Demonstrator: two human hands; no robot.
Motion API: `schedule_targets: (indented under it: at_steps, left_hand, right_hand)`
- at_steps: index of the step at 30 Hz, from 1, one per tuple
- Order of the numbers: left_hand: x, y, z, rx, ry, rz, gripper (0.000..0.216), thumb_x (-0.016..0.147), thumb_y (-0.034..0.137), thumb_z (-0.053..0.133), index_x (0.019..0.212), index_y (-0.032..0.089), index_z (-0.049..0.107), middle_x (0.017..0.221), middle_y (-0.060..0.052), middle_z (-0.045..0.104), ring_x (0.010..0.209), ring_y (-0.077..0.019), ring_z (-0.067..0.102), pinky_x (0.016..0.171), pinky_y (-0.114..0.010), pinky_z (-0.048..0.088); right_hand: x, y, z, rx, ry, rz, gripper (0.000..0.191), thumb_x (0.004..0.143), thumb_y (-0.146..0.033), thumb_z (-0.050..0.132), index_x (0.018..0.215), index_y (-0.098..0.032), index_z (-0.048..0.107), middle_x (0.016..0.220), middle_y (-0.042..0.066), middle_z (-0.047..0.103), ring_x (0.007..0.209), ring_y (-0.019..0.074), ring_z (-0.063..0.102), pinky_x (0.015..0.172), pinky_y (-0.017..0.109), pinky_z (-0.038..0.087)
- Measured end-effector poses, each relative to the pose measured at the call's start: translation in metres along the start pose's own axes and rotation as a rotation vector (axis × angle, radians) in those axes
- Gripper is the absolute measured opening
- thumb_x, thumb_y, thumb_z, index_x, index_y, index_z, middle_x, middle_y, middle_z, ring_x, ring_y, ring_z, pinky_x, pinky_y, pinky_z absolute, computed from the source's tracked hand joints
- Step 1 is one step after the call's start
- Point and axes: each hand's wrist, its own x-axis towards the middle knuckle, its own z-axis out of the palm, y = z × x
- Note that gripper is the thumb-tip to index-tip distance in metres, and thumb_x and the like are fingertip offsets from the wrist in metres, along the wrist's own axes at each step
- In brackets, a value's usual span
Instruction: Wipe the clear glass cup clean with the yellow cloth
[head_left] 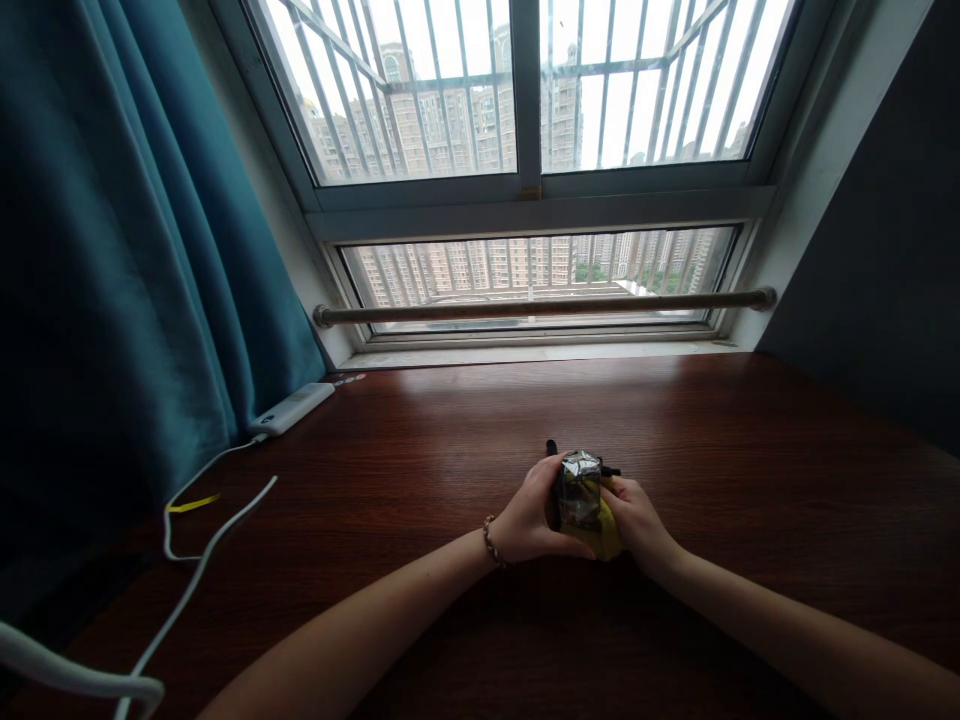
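Both my hands meet over the dark wooden desk [750,450], closed round one small bundle. My left hand [527,520] grips its left side, thumb along the bottom. A beaded bracelet [492,541] sits on that wrist. My right hand [636,517] holds the right side. The bundle is a shiny, crinkled foil-like wrapper [579,487] over something yellow [604,540] that shows below it. Small black parts [551,447] stick out at its top. What the bundle is I cannot make out.
A white power bank [292,408] lies at the desk's back left, with white cables [202,560] trailing toward me and a yellow tag [193,503]. A teal curtain [112,250] hangs on the left. A barred window [525,150] and a rail [540,306] run along the back.
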Motion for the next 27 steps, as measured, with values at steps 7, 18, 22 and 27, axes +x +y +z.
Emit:
schedule_targets:
  at_steps: [7, 18, 22, 27]
  left_hand:
    - [-0.005, -0.003, 0.007, -0.207, 0.055, -0.026, 0.097, 0.052, 0.03, 0.086, 0.133, 0.021, 0.034, 0.128, -0.015, 0.05, 0.117, -0.0314, 0.051, 0.1, -0.046, 0.043]
    - [-0.004, 0.019, 0.0, -0.046, 0.049, 0.072, 0.092, 0.052, 0.035, 0.085, 0.128, 0.018, 0.038, 0.122, -0.015, 0.053, 0.111, -0.0292, 0.055, 0.098, -0.041, 0.045]
    - [-0.007, 0.018, 0.0, 0.058, 0.123, 0.121, 0.087, 0.057, 0.038, 0.082, 0.128, 0.018, 0.037, 0.115, -0.012, 0.058, 0.104, -0.0266, 0.058, 0.092, -0.038, 0.049]
    - [-0.009, 0.008, 0.007, 0.069, 0.286, 0.125, 0.093, 0.055, 0.035, 0.083, 0.129, 0.021, 0.029, 0.122, -0.013, 0.046, 0.108, -0.0266, 0.054, 0.094, -0.041, 0.047]
  right_hand:
    - [0.002, 0.002, 0.001, 0.043, -0.001, 0.017, 0.059, 0.063, -0.062, 0.069, 0.075, -0.005, 0.06, 0.068, 0.009, 0.058, 0.058, 0.0135, 0.047, 0.054, 0.025, 0.038]
    - [-0.001, -0.002, 0.002, -0.05, -0.05, -0.137, 0.019, 0.066, -0.027, 0.063, 0.07, -0.008, 0.062, 0.072, 0.006, 0.06, 0.066, 0.0157, 0.051, 0.06, 0.024, 0.041]
    - [-0.001, -0.002, 0.003, -0.018, -0.014, -0.088, 0.032, 0.066, -0.039, 0.063, 0.062, -0.008, 0.059, 0.065, 0.006, 0.057, 0.059, 0.0139, 0.047, 0.054, 0.024, 0.038]
    - [0.0, -0.002, 0.002, 0.113, 0.068, 0.002, 0.06, 0.064, -0.066, 0.065, 0.082, -0.009, 0.059, 0.074, 0.009, 0.059, 0.063, 0.0171, 0.052, 0.056, 0.027, 0.043]
